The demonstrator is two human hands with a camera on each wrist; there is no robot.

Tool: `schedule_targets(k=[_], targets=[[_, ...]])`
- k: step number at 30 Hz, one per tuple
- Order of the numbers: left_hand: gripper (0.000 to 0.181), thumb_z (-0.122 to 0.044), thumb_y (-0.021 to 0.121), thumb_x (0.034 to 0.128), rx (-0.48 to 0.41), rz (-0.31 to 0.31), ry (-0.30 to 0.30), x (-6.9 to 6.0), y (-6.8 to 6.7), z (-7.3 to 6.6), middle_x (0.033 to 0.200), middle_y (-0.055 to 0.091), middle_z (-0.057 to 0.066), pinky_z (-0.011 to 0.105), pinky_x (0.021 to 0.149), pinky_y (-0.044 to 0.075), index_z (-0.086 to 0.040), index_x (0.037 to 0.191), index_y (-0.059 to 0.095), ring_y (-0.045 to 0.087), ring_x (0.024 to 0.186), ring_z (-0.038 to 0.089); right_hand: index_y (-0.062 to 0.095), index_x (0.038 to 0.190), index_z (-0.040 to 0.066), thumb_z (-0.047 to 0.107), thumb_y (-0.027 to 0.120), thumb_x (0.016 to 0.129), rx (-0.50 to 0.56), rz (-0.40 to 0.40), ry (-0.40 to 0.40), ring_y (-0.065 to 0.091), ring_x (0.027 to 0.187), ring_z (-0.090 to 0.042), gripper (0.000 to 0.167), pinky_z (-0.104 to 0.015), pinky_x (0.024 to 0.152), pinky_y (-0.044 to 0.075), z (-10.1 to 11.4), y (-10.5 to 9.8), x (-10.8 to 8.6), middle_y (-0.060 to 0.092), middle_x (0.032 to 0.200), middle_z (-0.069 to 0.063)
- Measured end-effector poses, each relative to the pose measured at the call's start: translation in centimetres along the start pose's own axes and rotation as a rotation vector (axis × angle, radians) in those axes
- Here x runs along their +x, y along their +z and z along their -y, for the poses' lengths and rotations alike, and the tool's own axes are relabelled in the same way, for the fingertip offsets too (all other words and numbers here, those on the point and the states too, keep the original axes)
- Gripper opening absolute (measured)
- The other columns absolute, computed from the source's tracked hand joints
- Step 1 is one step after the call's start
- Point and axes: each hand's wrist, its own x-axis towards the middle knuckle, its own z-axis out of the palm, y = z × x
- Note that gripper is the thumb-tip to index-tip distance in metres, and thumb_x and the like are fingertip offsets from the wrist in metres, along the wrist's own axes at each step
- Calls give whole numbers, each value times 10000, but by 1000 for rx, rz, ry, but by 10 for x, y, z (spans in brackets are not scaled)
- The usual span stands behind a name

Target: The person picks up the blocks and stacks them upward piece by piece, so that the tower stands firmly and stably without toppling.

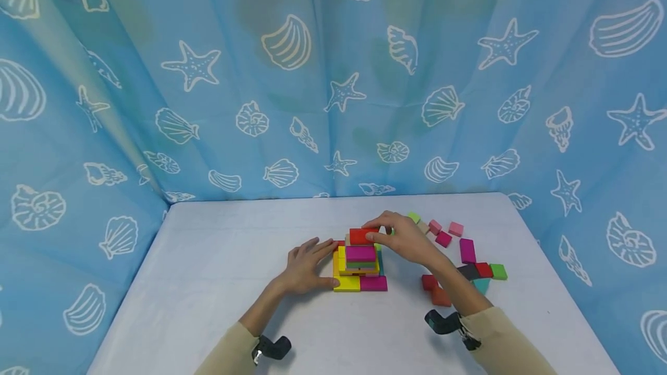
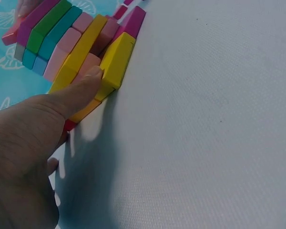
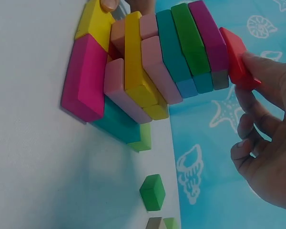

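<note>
A stepped tower of coloured wooden blocks [image 1: 361,254] stands on the white table, wider at the bottom than at the top. My right hand [image 1: 409,240] pinches a red block [image 1: 359,236] between thumb and fingers at the tower's top, against the magenta block [image 3: 207,36] there; whether its whole underside rests is hard to tell. At the tower's left side lies my left hand [image 1: 304,271], fingers extended. Its thumb touches the yellow block [image 2: 118,59] at the bottom front corner, and its fingertips reach the back left corner.
Loose blocks lie scattered to the right, among them a magenta block [image 1: 467,251], a dark block [image 1: 468,272], a light green block [image 1: 498,272] and an orange block [image 1: 440,297]. Some are close under the right forearm. A blue shell-patterned curtain [image 1: 333,74] surrounds the table [image 1: 224,271].
</note>
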Motion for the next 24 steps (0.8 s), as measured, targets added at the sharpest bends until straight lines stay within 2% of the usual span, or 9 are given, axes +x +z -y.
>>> schedule_targets(k=[11,17,24], targets=[[904,-533,756,825,-7,-18,8,0,0,1,1625,346,9,683,1112,184,-272,1583,338,196,1498,376,750,1209,248,447,732,899,14,14,4,587,995,-169,369,-301,784,545,-4,5,5,625,1065,43],[908,-537,757,818,-6,-16,7,0,-2,-2,1617,363,29,690,1105,194,-237,1576,358,208,1492,385,755,1194,277,443,728,903,26,18,-3,591,986,-161,337,-310,787,551,-6,7,4,622,1060,51],[916,-537,757,824,4,6,-21,0,-1,-3,1635,327,-1,670,1132,171,-294,1589,316,174,1511,350,745,1206,295,447,716,912,60,37,12,595,1002,-180,333,-315,774,562,-6,8,4,618,1066,48]])
